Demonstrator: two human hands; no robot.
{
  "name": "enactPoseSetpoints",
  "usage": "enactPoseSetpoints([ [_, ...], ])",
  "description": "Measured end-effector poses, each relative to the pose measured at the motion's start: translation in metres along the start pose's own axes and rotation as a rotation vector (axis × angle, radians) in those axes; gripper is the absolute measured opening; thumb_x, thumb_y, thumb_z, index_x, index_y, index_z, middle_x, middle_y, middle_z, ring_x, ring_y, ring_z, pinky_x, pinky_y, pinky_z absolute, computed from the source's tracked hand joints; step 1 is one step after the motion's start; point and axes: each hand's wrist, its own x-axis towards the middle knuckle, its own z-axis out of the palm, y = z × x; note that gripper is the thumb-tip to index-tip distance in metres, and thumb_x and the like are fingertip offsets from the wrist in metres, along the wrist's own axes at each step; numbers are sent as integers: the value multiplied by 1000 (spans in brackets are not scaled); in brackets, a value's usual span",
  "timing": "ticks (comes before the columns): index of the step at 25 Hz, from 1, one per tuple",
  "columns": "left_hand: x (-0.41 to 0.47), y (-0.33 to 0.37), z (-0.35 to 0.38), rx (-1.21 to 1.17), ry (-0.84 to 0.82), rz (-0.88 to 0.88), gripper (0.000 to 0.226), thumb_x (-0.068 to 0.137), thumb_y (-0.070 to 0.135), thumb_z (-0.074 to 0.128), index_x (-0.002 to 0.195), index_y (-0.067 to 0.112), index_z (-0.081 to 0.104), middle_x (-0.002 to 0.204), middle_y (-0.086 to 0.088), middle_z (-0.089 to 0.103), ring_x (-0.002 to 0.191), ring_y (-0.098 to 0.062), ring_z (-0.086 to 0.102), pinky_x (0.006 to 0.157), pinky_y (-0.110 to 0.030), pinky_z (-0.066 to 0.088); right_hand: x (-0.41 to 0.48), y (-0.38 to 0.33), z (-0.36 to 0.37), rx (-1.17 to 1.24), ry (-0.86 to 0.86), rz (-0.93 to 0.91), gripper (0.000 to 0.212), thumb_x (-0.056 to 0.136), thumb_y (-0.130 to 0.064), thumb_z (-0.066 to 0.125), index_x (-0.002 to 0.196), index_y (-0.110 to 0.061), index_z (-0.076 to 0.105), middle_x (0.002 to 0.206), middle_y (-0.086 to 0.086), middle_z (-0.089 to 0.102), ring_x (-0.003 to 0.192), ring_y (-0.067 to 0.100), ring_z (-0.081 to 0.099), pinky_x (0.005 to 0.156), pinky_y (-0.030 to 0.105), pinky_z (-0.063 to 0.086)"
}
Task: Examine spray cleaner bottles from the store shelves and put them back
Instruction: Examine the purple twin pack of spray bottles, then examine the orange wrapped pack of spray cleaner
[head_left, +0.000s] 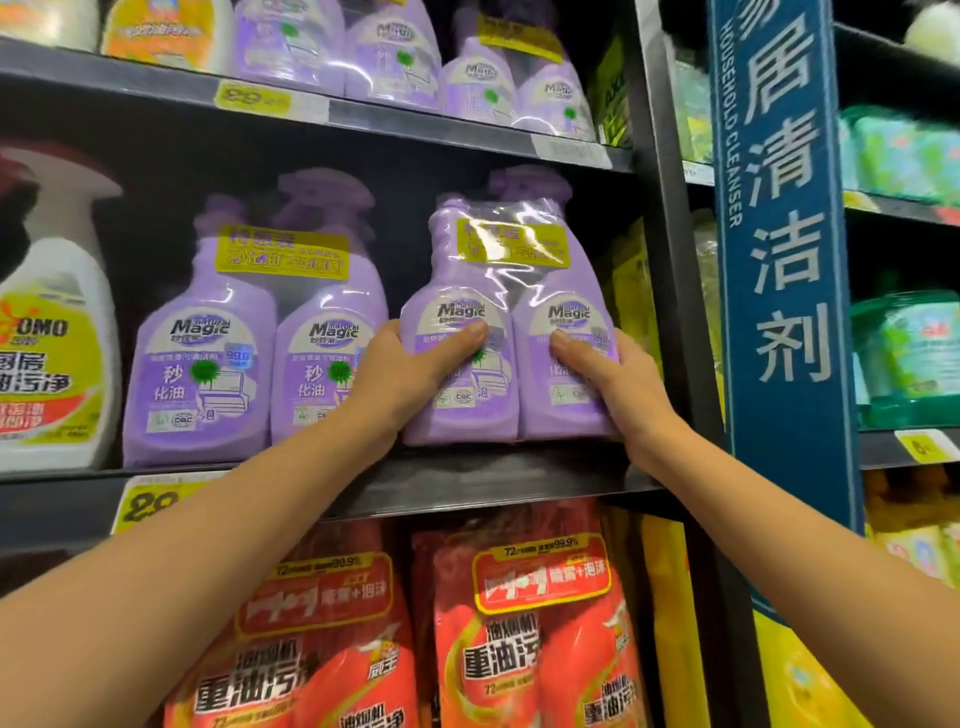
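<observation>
Purple and wrapped in clear film, the twin pack (545, 280) holds two spray bottles side by side under one yellow sticker. It stands at the right end of the middle shelf (467, 483), its base at the board's level, though whether it rests there cannot be told. Its long axis runs upright, the trigger heads at the top and the "Magic" labels facing the person. Two hands clamp it. The left hand (410, 374) curls round the left bottle, its thumb (457, 338) laid across the label. The right hand (613, 379) wraps the right bottle, its thumb (571, 348) pressed on the front. Just beside it on the left stands one second twin pack (249, 353), also of two bottles, then one white bottle (52, 338) marked OMO. Four more purple bottles (395, 52) show on the shelf above, two red packs (519, 623) below. One blue sign (779, 260) hangs vertically on the right.
</observation>
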Motion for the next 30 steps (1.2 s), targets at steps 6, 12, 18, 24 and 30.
enactPoseSetpoints([
  [6,-4,-12,8,381,163,193,76,72,57,71,129,13,48,114,-4,66,103,-25,61,78,-25,42,3,21,-4,-93,34,-107,45,81,-32,74,117,-12,57,104,1,71,88,13,71,65,21,56],
  [12,-15,-10,13,910,275,350,93,81,65,53,148,6,26,128,-16,58,111,-39,54,77,-41,41,8,30,-4,-305,77,-133,41,85,-38,68,115,-13,54,106,-1,67,90,9,67,67,20,56],
  [18,-19,-15,-2,1037,254,425,100,71,74,50,147,11,32,137,-6,51,117,-32,48,90,-43,36,8,31,-12,-244,3,-97,51,74,-24,81,116,-14,54,105,-1,69,85,4,68,63,16,54],
  [24,-22,-24,0,1082,224,419,88,77,66,57,145,16,32,143,-2,47,117,-32,47,88,-42,33,7,35,-13,-327,14,-123,68,66,-24,86,122,-21,48,109,-5,66,94,6,65,69,17,55],
  [30,-24,-23,7,1295,266,415,76,82,66,48,137,15,38,123,-5,57,106,-31,53,79,-40,31,7,34,-8,-500,57,-125,72,68,-31,85,127,-15,48,110,-1,65,97,14,64,73,22,53],
])
